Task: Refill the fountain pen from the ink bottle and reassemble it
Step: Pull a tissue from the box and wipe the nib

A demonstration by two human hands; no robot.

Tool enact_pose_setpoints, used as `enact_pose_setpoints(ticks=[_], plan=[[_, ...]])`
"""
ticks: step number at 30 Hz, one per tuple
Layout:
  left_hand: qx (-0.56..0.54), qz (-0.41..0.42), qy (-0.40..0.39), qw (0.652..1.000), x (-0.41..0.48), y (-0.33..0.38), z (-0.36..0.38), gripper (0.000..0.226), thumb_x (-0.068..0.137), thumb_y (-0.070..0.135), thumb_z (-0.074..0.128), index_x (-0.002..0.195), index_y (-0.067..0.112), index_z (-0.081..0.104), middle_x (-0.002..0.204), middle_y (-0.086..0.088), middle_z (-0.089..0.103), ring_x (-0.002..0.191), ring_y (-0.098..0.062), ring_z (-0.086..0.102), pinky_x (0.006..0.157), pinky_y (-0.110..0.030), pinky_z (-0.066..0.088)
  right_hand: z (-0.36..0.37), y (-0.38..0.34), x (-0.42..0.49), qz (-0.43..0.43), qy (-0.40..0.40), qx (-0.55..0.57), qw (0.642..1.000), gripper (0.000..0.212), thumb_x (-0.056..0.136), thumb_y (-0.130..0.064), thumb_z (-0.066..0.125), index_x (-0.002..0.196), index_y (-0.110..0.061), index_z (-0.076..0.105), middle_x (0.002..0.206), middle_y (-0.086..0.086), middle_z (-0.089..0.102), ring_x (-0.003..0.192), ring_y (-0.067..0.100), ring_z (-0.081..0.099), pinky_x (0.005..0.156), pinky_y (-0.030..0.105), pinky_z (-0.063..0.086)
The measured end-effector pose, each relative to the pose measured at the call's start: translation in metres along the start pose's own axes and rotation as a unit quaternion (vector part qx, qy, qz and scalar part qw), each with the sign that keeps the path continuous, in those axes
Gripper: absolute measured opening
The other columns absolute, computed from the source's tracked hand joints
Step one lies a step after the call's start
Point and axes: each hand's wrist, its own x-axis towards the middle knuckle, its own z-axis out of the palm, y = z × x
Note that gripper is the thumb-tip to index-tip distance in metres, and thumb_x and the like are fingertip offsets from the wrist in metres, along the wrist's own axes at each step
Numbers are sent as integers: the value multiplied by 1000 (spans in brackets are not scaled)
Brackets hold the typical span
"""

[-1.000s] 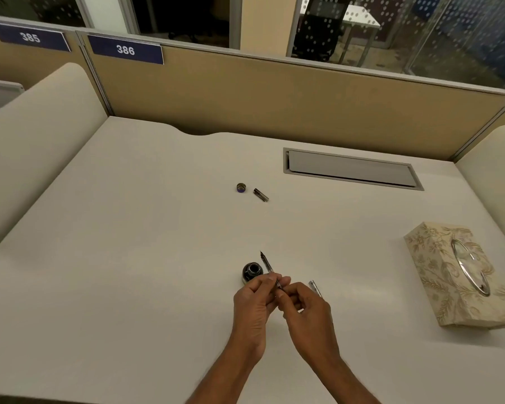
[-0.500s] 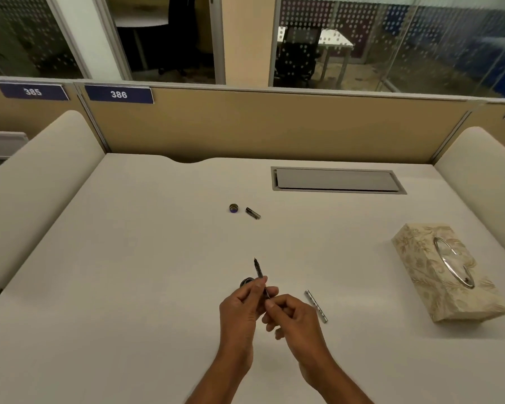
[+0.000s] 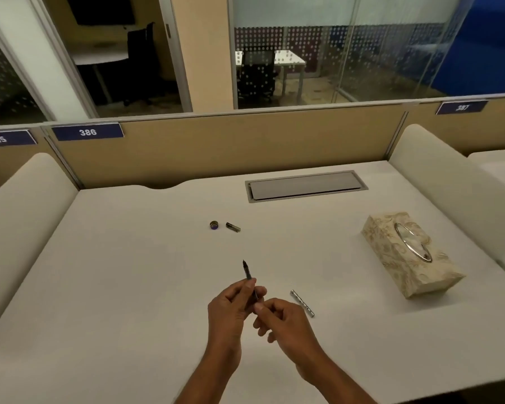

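My left hand (image 3: 231,310) grips the pen's dark nib section (image 3: 247,272), nib pointing up and away. My right hand (image 3: 283,319) pinches the lower end of the same piece, just below the left fingers. The ink bottle is hidden behind my hands. A silver pen barrel (image 3: 302,303) lies on the white desk (image 3: 129,287) just right of my right hand. Farther back sit the round bottle lid (image 3: 214,225) and a short dark pen cap (image 3: 233,227), side by side.
A patterned tissue box (image 3: 405,255) rests at the right of the desk. A grey cable hatch (image 3: 305,186) is set into the desk's rear. Cream side dividers and a tan partition with number plates 385, 386, 387 enclose the desk.
The view has tilted upward, showing more of the room beyond the partition. My hands lifted the nib section higher, and the ink bottle is now hidden behind them.
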Motion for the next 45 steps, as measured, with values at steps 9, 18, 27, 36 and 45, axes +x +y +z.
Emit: enact_pose_setpoints(ticks=[9, 18, 27, 36, 45], plan=[[15, 17, -55, 998, 5, 9, 24, 18, 94, 22, 69, 95, 8, 80, 91, -12, 82, 91, -28, 79, 92, -38, 58, -56, 6, -12, -21, 140, 32, 989, 38, 94, -47, 61, 82, -13, 74, 75, 8, 74, 65, 11, 65, 62, 25, 51], [14, 16, -86, 996, 2, -6, 107, 18, 94, 17, 69, 96, 3, 79, 93, -18, 81, 93, -33, 78, 102, -49, 55, -205, 25, 12, -86, 350, -22, 932, 15, 93, -18, 69, 77, -19, 70, 70, 0, 72, 69, 19, 69, 67, 30, 56], [35, 25, -30, 999, 2, -43, 206, 17, 96, 19, 67, 97, 7, 79, 99, -11, 82, 96, -26, 79, 106, -53, 51, -346, 36, 67, -163, 416, -207, 870, 15, 91, -16, 69, 106, -13, 67, 99, 1, 68, 94, 22, 64, 78, 39, 55], [76, 8, -30, 997, 20, -63, 283, 15, 95, 20, 68, 93, 13, 81, 104, -2, 82, 99, -21, 78, 108, -47, 51, -386, 58, 118, -162, 352, -317, 866, 34, 86, -21, 75, 117, -10, 65, 106, 8, 67, 99, 30, 59, 83, 44, 53], [125, 35, -80, 988, 50, -80, 344, 20, 95, 38, 67, 93, 18, 72, 93, -2, 77, 96, -18, 70, 70, -14, 51, -393, 78, 147, -162, 363, -356, 846, 24, 87, -25, 74, 105, -12, 66, 93, 5, 61, 84, 24, 55, 71, 42, 53]])
